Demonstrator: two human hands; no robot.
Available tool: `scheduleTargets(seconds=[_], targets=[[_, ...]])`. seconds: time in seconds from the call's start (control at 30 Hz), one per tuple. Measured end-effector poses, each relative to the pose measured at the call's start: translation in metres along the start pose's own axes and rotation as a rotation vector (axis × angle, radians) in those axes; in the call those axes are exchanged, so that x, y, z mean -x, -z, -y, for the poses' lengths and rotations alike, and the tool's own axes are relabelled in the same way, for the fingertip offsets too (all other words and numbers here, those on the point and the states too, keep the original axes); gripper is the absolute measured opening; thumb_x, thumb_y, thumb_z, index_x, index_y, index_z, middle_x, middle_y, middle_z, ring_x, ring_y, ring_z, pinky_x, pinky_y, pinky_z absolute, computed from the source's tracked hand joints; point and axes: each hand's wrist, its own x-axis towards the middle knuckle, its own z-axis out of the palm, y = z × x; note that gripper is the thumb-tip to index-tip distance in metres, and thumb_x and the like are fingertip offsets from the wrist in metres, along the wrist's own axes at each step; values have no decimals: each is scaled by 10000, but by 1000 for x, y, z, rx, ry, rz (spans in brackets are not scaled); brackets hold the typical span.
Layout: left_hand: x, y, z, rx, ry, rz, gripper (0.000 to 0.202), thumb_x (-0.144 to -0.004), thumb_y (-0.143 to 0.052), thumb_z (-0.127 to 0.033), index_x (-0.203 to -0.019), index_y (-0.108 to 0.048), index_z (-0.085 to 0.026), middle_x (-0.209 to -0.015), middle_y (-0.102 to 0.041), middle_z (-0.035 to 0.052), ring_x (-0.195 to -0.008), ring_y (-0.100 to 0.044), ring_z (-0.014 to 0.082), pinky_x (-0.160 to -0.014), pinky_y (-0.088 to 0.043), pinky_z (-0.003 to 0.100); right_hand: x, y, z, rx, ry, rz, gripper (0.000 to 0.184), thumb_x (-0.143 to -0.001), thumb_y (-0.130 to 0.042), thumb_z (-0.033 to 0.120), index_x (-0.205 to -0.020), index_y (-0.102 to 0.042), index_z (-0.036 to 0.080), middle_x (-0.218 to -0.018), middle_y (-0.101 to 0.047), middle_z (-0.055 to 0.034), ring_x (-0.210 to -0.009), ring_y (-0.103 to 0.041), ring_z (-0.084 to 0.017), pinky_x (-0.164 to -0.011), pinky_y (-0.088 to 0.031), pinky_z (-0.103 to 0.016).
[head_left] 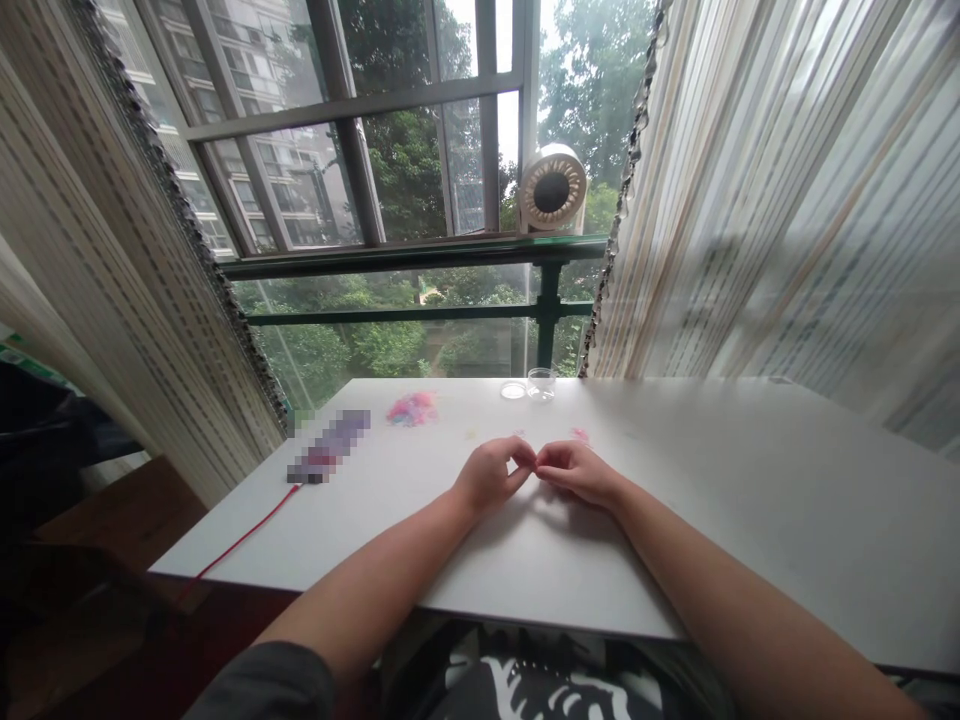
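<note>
Far left there's a long pleated curtain (pixel 142 220), striped fabric with dashed lines and a dark, frilly edge. A thin red cable (pixel 251 532) runs up over the edge of the white table (pixel 757 520), which looks smooth and kinda matte, to a longish object (pixel 330 448) that's pixelated, so no clue what it is. Next along, a loose, fluffy-looking heap of bits (pixel 412 408), mostly pink with some blue and lilac, lying near the back edge. A faint yellowish speck (pixel 471 435) sits right of that.

Then the left hand (pixel 495 474), thumb and index curved into a little loop, tips drawn together and meeting the other hand's fingertips. Can't tell if anything's pinched in there, too small. Behind it there's a flat, round, clear lid (pixel 513 391), with a short see-through tub (pixel 541 387) just beside it, both shiny like plastic. Above those, a round pale fan (pixel 553 190) with a ribbed ring and dark hub stands at the window. The right hand (pixel 576 472) has thumb and fingers bunched at the tips, contents hidden too, with a small pink cluster (pixel 580 434) just behind. Far right, another sheer striped curtain (pixel 765 190).
</note>
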Motion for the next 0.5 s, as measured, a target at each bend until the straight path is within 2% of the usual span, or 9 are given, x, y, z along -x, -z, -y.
scheduleTargets(seconds=[0.23, 0.5], targets=[[-1, -1, 3, -7, 9, 0, 74, -720, -534, -190, -769, -589, -181, -719, -637, 16, -669, -574, 116, -646, -443, 242, -2, -1, -1, -5, -15, -27, 254, -670, -592, 376, -717, -548, 130, -504, -441, 44, -441, -344, -50, -419, -256, -191], [-1, 7, 6, 11, 67, -11, 57, -718, -540, -174, -750, -585, -183, -725, -649, 2, -669, -583, 104, -658, -443, 233, -1, -1, 0, 33, 7, -56, 193, -696, -549, 339, -730, -524, 151, -495, -447, 53, -421, -370, -58, -420, -274, -199]])
